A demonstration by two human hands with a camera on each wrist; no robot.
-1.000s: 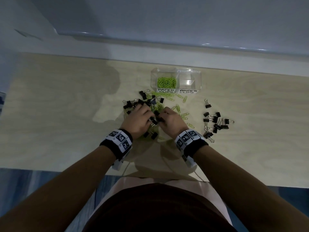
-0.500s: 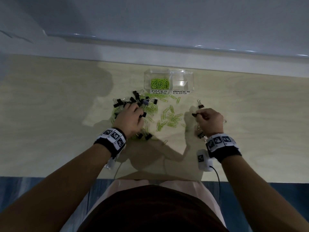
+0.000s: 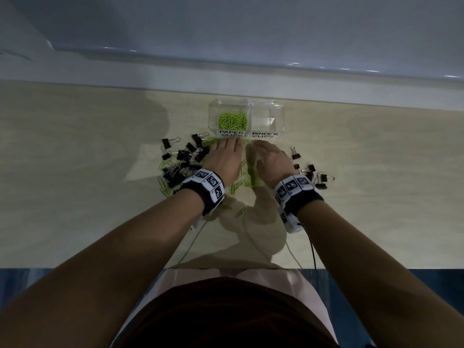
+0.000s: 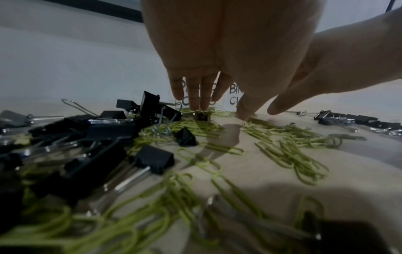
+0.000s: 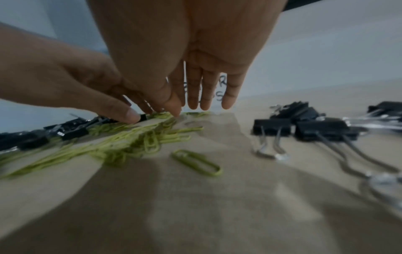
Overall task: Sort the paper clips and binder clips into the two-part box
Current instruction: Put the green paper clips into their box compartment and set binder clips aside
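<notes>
The clear two-part box [image 3: 278, 114] stands at the table's far middle; its left part, labelled PAPER CLIPS, holds green paper clips [image 3: 232, 120], and the BINDER CLIPS part looks bare. My left hand [image 3: 226, 159] and right hand [image 3: 270, 159] lie side by side just before the box, fingers straight and reaching down to the table among loose green paper clips [image 4: 289, 147]. The left fingertips [image 4: 195, 103] touch a small black binder clip [image 4: 202, 116]. A heap of black binder clips [image 3: 183, 159] lies left of the left hand, and another group [image 3: 311, 174] lies by the right wrist.
A pale wooden table [image 3: 75, 172] runs to a white ledge [image 3: 150, 74] behind the box. Thin cables [image 3: 311, 249] trail from the wrist bands toward the near edge. A single green paper clip [image 5: 195, 162] lies apart under the right hand.
The right hand has left the binder clips on the right and come back to the middle beside the left hand. The left hand has moved forward toward the box, and both now have straight fingers.
</notes>
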